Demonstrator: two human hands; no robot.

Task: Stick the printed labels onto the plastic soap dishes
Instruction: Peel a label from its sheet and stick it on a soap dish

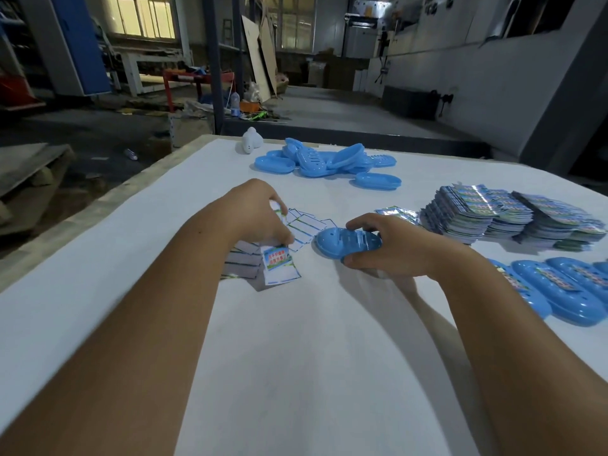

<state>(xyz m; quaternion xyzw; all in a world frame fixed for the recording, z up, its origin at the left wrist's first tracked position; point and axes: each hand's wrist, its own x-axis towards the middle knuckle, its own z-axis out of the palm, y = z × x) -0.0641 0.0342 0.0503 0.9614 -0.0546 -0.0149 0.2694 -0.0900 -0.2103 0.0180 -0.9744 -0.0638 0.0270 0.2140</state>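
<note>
My white table [296, 357] carries loose blue soap dishes [324, 159], stacked labels [513, 218], spread backing papers [302, 225], and labelled dishes [559, 287].

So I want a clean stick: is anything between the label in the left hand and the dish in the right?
Nothing visible. The left hand pinches a label; the right hand grips the dish; only loose labels lie flat nearby.

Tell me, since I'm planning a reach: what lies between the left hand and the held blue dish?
Head view: fanned labels on the table, between left hand and dish.
</note>
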